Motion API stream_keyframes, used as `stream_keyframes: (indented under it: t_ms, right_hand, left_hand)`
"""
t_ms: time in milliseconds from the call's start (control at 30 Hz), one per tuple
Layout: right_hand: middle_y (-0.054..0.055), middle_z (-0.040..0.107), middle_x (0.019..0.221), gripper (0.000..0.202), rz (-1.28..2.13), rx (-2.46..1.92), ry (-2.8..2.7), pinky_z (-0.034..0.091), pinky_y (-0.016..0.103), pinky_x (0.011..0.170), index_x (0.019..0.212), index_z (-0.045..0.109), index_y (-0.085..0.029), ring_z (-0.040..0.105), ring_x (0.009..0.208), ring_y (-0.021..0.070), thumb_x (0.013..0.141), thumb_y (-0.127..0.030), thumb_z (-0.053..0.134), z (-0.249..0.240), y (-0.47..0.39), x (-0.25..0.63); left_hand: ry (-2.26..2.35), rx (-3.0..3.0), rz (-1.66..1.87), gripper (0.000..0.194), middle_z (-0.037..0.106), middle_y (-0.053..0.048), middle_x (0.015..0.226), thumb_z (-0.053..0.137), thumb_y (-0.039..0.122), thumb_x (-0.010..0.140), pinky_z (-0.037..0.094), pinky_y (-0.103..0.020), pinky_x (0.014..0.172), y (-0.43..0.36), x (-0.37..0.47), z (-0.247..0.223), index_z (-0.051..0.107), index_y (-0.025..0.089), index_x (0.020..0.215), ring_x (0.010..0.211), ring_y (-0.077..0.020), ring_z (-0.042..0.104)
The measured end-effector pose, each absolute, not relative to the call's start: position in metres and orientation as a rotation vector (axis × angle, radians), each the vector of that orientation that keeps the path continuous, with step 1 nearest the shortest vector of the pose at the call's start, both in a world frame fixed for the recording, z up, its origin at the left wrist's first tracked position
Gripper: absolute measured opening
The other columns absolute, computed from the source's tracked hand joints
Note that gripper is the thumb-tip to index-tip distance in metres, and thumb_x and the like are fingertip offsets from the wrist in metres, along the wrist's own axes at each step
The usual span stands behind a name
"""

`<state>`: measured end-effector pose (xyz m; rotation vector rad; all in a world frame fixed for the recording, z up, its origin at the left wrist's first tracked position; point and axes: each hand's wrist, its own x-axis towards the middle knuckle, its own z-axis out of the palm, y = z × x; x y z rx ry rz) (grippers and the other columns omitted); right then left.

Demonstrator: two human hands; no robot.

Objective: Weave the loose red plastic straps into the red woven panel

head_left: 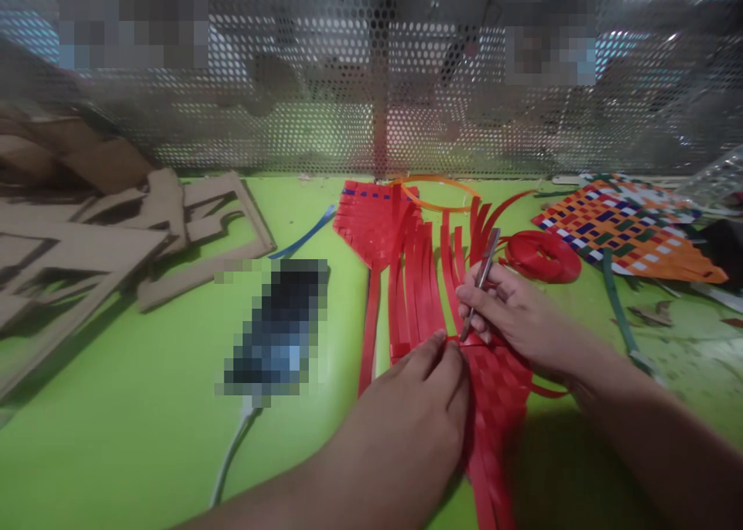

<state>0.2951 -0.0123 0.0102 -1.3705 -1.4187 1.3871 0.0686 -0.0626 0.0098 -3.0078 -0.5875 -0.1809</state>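
A red woven piece made of flat plastic strips lies in front of me, with long loose strips fanning out from its far edge. My left hand presses on that edge from the left, fingertips close together on the weave; its thumb is hidden. In my right hand is a slim metal tool, gripped like a pen. Its lower tip touches the weave just right of my left fingertips. Whether the tool is a blade or tweezers I cannot make out.
Behind stand another red woven piece, an orange strip loop and a perforated metal screen. A coil of red strip and a multicoloured woven piece lie right. Leftward are a blurred-out phone, its cable and cardboard scraps.
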Motion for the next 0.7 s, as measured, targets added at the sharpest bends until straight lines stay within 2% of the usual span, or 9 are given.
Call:
stream_keyframes:
  t_ms: [167,333,433,533,600,700]
  right_hand:
    - [-0.005,0.063,0.070,0.042,1.435,-1.389,-1.475,0.050,0.025,0.055,0.094,0.058,-0.025,0.058,0.059,0.0120,0.095,-0.064,0.075,0.012,-0.012,0.295]
    - [-0.003,0.067,0.080,0.041,1.369,-1.367,-1.369,0.054,0.027,0.058,0.098,0.059,-0.026,0.061,0.061,0.0122,0.093,-0.062,0.078,0.008,-0.013,0.294]
    - [-0.003,0.068,0.081,0.040,1.266,-1.354,-1.388,0.052,0.027,0.056,0.099,0.061,-0.026,0.059,0.059,0.0121,0.094,-0.062,0.077,0.014,-0.015,0.297]
    - [-0.001,0.068,0.080,0.036,1.034,-1.398,-1.490,0.050,0.030,0.056,0.106,0.066,-0.028,0.058,0.059,0.0146,0.097,-0.063,0.072,0.028,-0.014,0.311]
    - [0.002,0.070,0.080,0.035,0.759,-1.522,-1.610,0.048,0.034,0.060,0.109,0.071,-0.030,0.063,0.065,0.0198,0.098,-0.063,0.069,0.037,-0.013,0.325]
    - [0.006,0.071,0.076,0.030,0.314,-1.759,-1.873,0.040,0.039,0.060,0.102,0.078,-0.030,0.063,0.065,0.0260,0.096,-0.058,0.071,0.049,-0.013,0.344]
  left_hand:
    - [-0.608,-2.990,-0.227,0.046,0.069,-0.020,0.143,0.039,0.021,0.110,0.052,-0.047,0.117,-0.064,0.068,0.009,0.065,0.001,0.142,0.139,-0.0352,0.061]
    - [-0.604,-2.988,-0.222,0.045,0.069,-0.020,0.142,0.041,0.021,0.109,0.053,-0.047,0.114,-0.063,0.069,0.009,0.067,0.002,0.141,0.139,-0.0358,0.061]
    - [-0.603,-2.972,-0.263,0.044,0.070,-0.019,0.141,0.044,0.023,0.108,0.053,-0.047,0.115,-0.063,0.069,0.009,0.070,0.004,0.137,0.139,-0.0365,0.062]
    - [-0.602,-2.965,-0.282,0.044,0.069,-0.020,0.143,0.044,0.024,0.109,0.054,-0.048,0.115,-0.062,0.069,0.009,0.070,0.004,0.137,0.140,-0.0376,0.061]
    - [-0.593,-2.976,-0.270,0.045,0.068,-0.021,0.144,0.042,0.024,0.110,0.054,-0.049,0.114,-0.062,0.068,0.009,0.069,0.003,0.138,0.140,-0.0380,0.061]
    - [-0.589,-2.988,-0.249,0.047,0.067,-0.022,0.145,0.040,0.024,0.110,0.055,-0.050,0.113,-0.062,0.068,0.008,0.068,0.001,0.140,0.141,-0.0386,0.060]
